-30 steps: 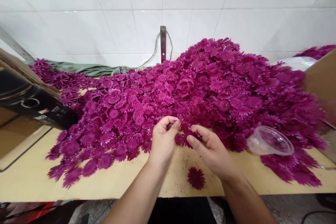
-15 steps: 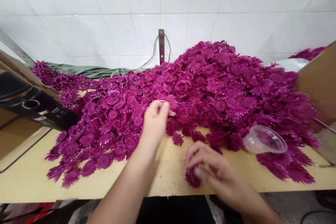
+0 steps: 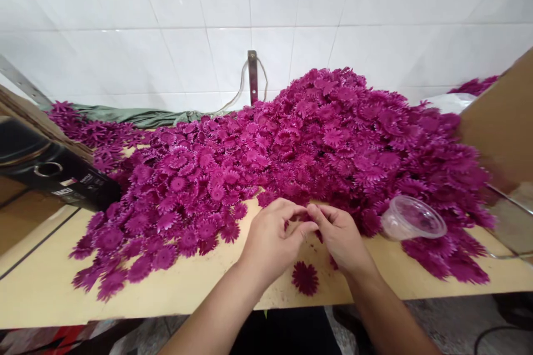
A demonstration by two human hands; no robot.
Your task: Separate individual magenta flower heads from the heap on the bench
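My left hand (image 3: 275,238) and my right hand (image 3: 342,238) meet above the table's front middle, thumbs and fingers pinched with the tips touching. Whatever lies between the fingertips is too small or hidden to make out. Just below them, a single magenta artificial flower piece (image 3: 305,278) with a toothed edge lies flat on the pale tabletop (image 3: 187,288). A large heap of similar magenta flower pieces (image 3: 333,138) spreads behind both hands and to the left.
A clear plastic cup (image 3: 414,219) leans tilted on the heap's right front. At left, a black cylindrical container (image 3: 62,172) leans beside cardboard (image 3: 25,116). Another cardboard panel (image 3: 499,133) borders the right. A metal bracket (image 3: 252,77) stands against the tiled wall.
My left hand has come down and right from the heap, where it held a flower piece. My right hand has left a flower piece on the table and moved up to meet it.
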